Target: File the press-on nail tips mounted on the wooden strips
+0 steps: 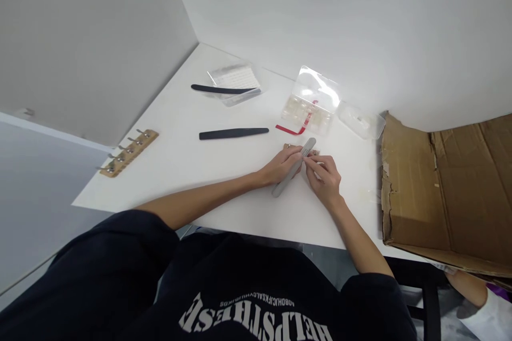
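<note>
Holding a grey file point(294, 168), my left hand point(280, 166) is closed around its middle, so that the file slants from upper right to lower left just above the desk point(192, 170). My right hand point(326, 177) has its fingers drawn narrow against the file's upper end; whether they pinch anything small there I cannot tell. Both hands sit near the desk's front edge, right of centre.

Just beyond them lie a red strip point(291, 130) and a clear tray of pale nail tips point(310, 104), with a small clear box point(361, 121) beside it. To the left lies a black file point(234, 133); farther back, a second black file point(222, 89) touches a clear packet point(236, 77). A wooden rack of metal-headed pins point(128, 153) sits near the left edge, and an open cardboard box point(444, 192) at the right. Another person's hand point(470, 287) shows at lower right.
</note>
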Available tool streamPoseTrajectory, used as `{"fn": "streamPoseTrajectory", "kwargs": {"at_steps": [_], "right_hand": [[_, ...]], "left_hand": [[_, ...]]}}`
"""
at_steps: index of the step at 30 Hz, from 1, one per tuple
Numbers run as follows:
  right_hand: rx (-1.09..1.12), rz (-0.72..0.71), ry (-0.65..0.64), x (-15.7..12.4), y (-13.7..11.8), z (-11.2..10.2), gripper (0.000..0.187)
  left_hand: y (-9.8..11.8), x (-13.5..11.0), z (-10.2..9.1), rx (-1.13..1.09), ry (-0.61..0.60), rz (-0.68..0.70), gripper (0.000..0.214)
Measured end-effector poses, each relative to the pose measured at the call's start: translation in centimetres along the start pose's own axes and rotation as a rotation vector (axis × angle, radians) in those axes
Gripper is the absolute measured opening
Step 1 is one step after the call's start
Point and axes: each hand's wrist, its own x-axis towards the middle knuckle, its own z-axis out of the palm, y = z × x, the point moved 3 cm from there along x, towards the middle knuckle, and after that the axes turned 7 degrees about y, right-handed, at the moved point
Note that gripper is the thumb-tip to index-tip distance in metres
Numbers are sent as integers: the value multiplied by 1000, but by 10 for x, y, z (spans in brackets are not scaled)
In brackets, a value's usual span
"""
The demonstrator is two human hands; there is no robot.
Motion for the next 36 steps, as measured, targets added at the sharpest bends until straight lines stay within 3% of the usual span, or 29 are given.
{"fn": "streamPoseTrajectory", "kwargs": {"at_steps": [5,9,12,15,28,36], "right_hand": [[89,130,28,2,-1,2,31],[179,460,-18,4,-1,3,11],[265,693,-100,4,1,5,19],[354,793,-220,4,3,7,35],[380,777,-368,4,0,9,47],[270,722,-325,6,-3,6,51]], "left_hand": [[3,0,1,29,2,-12,27],[4,0,3,112,0,-56,21],[3,-1,3,192,6,-47,17],[0,-2,4,272,-6,-14,12],[2,-4,2,270,-35,4,38],[5,-3,0,207,6,32,49]]}}
